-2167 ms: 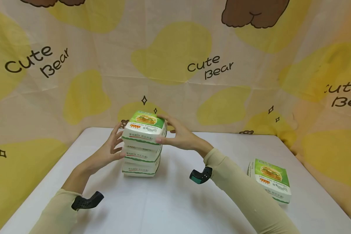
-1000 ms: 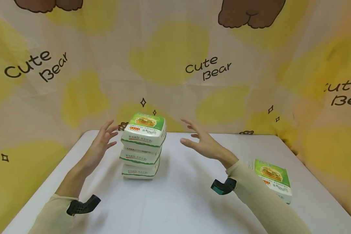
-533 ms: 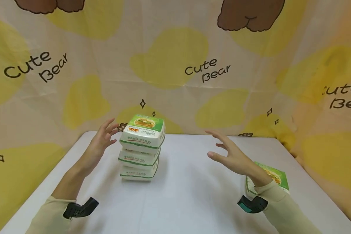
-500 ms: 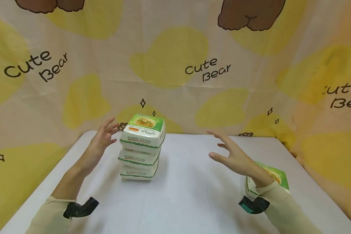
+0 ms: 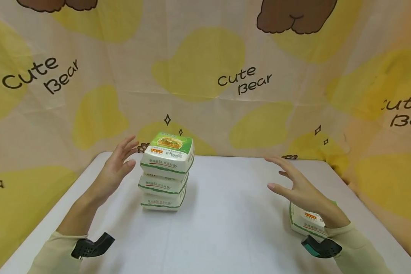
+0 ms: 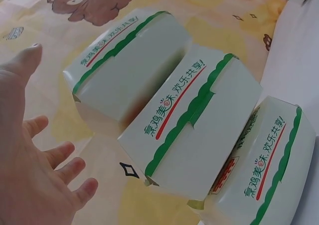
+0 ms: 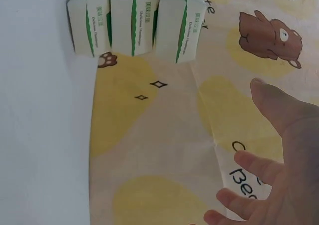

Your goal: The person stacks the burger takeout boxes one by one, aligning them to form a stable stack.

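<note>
In the head view, three white-and-green burger boxes stand stacked left of centre: the top box (image 5: 166,163), the middle box (image 5: 161,184) and the bottom box (image 5: 161,202). They sit slightly out of line with one another. Just left of the stack is my left hand (image 5: 112,175), fingers spread and not touching it; the left wrist view shows a gap between hand and boxes (image 6: 194,120). My right hand (image 5: 303,192) hovers at the right with thumb and fingers apart, holding nothing. A fourth burger box (image 5: 305,220) lies on the table, partly hidden behind that hand and wrist.
A white table (image 5: 222,236) carries the boxes. Behind it hangs a cloth backdrop (image 5: 198,64) with yellow patches, bears and lettering. Dark wrist devices (image 5: 93,246) are worn over both sleeves.
My right hand has let go of the top box and moved right, in front of the fourth box. My left hand has drawn slightly back from the stack, which stays standing.
</note>
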`<act>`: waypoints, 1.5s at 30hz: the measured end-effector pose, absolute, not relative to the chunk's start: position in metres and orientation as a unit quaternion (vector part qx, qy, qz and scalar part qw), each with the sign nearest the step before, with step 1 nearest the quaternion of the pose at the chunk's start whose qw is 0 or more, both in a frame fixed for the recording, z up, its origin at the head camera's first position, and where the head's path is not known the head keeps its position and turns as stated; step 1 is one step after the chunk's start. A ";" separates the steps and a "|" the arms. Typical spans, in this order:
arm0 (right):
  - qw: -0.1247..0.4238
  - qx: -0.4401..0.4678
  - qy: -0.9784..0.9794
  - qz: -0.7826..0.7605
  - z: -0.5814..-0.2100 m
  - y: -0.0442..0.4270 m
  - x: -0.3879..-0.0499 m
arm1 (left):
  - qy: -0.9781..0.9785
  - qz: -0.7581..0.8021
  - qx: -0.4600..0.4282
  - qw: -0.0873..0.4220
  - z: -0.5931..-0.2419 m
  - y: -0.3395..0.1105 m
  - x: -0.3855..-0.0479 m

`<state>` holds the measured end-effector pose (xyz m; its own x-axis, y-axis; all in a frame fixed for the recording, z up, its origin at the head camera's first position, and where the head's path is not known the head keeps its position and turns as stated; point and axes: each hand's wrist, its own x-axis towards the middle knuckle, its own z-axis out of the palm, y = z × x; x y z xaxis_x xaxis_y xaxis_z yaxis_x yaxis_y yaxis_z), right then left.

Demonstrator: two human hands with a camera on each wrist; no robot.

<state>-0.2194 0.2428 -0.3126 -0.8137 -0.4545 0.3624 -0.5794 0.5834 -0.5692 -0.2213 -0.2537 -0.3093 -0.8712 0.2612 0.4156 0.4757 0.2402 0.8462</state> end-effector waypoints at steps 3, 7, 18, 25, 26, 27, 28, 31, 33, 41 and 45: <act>0.096 0.286 -0.890 0.341 -0.320 0.254 -0.217 | -0.785 -0.560 -0.245 0.104 -0.308 -0.252 -0.218; 0.088 0.273 -0.901 0.326 -0.325 0.268 -0.214 | -0.784 -0.554 -0.252 0.120 -0.306 -0.253 -0.216; 0.007 0.224 -0.926 0.305 -0.334 0.314 -0.203 | -0.779 -0.560 -0.257 0.118 -0.302 -0.252 -0.217; 0.010 0.186 -0.936 0.298 -0.348 0.344 -0.204 | -0.779 -0.561 -0.257 0.113 -0.300 -0.251 -0.216; 0.010 0.184 -0.936 0.300 -0.350 0.350 -0.204 | -0.778 -0.561 -0.258 0.113 -0.301 -0.252 -0.216; 0.011 0.184 -0.936 0.299 -0.352 0.356 -0.203 | -0.779 -0.560 -0.259 0.113 -0.302 -0.252 -0.216; 0.013 0.184 -0.937 0.297 -0.354 0.362 -0.202 | -0.780 -0.558 -0.259 0.113 -0.302 -0.252 -0.216; 0.010 0.184 -0.936 0.300 -0.363 0.379 -0.197 | -0.785 -0.550 -0.258 0.118 -0.303 -0.251 -0.216; 0.004 0.185 -0.937 0.297 -0.368 0.389 -0.194 | -0.786 -0.549 -0.257 0.122 -0.302 -0.251 -0.217; -0.068 0.180 -0.948 0.254 -0.383 0.418 -0.190 | -0.786 -0.549 -0.257 0.122 -0.303 -0.251 -0.215; -0.074 0.190 -0.943 0.261 -0.387 0.424 -0.191 | -0.787 -0.548 -0.256 0.126 -0.303 -0.252 -0.214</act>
